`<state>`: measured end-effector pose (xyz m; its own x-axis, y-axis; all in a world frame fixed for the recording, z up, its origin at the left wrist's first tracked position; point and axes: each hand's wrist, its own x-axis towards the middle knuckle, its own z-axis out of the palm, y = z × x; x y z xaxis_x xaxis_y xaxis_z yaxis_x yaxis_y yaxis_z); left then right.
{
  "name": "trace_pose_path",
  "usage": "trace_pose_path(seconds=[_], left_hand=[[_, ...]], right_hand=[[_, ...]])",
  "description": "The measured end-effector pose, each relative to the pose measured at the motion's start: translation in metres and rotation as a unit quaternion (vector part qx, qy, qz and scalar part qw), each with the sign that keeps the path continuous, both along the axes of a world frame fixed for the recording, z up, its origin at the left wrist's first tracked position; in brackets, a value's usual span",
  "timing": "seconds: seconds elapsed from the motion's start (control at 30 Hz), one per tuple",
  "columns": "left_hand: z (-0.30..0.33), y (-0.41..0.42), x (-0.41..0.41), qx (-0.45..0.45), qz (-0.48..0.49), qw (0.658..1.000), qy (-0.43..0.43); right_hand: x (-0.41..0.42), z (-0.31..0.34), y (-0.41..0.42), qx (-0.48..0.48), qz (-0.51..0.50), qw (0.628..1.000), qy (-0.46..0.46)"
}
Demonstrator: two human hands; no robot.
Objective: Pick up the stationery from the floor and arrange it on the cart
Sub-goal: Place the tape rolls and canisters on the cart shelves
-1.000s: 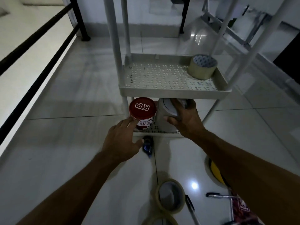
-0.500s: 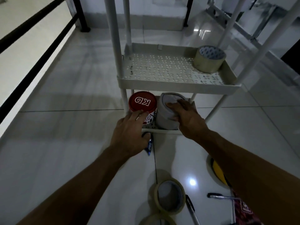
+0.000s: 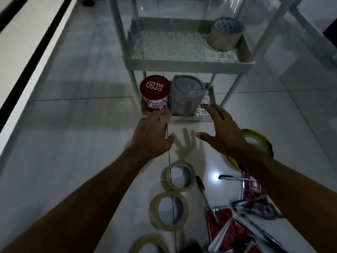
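A white cart [image 3: 187, 63] stands ahead. Its bottom shelf holds a red KG tin [image 3: 155, 93] and a grey container [image 3: 187, 95] side by side. A tape roll [image 3: 226, 33] sits on the perforated middle shelf, at the right. My left hand [image 3: 151, 136] hovers just in front of the red tin, fingers apart and empty. My right hand [image 3: 220, 132] is spread open in front of the grey container, not touching it. On the floor below lie clear tape rolls [image 3: 177, 175] [image 3: 168, 210], a yellow tape roll [image 3: 257, 141], pens [image 3: 206, 196] and red notebooks [image 3: 231, 232].
Glossy white floor tiles surround the cart. A black rail [image 3: 32, 57] and a pale ledge run along the left. Another white frame [image 3: 310, 19] stands at the back right. A third tape roll [image 3: 149, 243] lies at the bottom edge.
My right hand has let go of the grey container and drawn back, open. My left hand has pulled back from the red tin. The small blue pen by the cart is now hidden.
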<state>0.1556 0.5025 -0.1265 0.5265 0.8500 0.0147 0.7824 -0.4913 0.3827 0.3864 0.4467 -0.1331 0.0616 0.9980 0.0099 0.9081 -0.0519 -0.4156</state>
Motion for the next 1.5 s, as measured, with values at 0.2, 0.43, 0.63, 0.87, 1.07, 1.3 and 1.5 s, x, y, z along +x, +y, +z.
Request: trace_pose_path(seconds=[0.2,0.43,0.63,0.87,1.07,1.3,1.5], left_hand=[[-0.016,-0.033,0.035,-0.006,-0.025,1.0,-0.002],[-0.033,-0.053,0.088,-0.007,-0.067,0.998,-0.004],[-0.038,-0.056,0.108,-0.001,-0.084,0.996,0.001],[-0.04,-0.053,0.101,0.014,-0.073,0.997,-0.007],[-0.038,-0.047,0.089,0.014,-0.05,0.999,-0.012],[-0.027,-0.027,0.07,0.038,0.01,0.999,-0.033],[-0.001,0.015,0.035,0.076,0.144,0.983,-0.087]], right_hand=[[0.041,-0.015,-0.051,-0.041,-0.018,0.999,-0.028],[0.08,-0.04,-0.09,-0.083,-0.078,0.987,-0.11],[0.087,-0.054,-0.101,-0.113,-0.123,0.98,-0.105],[0.082,-0.059,-0.09,-0.127,-0.054,0.975,-0.174],[0.061,-0.042,-0.076,-0.061,-0.052,0.991,-0.104],[0.04,-0.01,-0.044,-0.09,-0.162,0.967,0.178],[0.022,-0.013,-0.039,-0.03,-0.115,0.988,0.103]])
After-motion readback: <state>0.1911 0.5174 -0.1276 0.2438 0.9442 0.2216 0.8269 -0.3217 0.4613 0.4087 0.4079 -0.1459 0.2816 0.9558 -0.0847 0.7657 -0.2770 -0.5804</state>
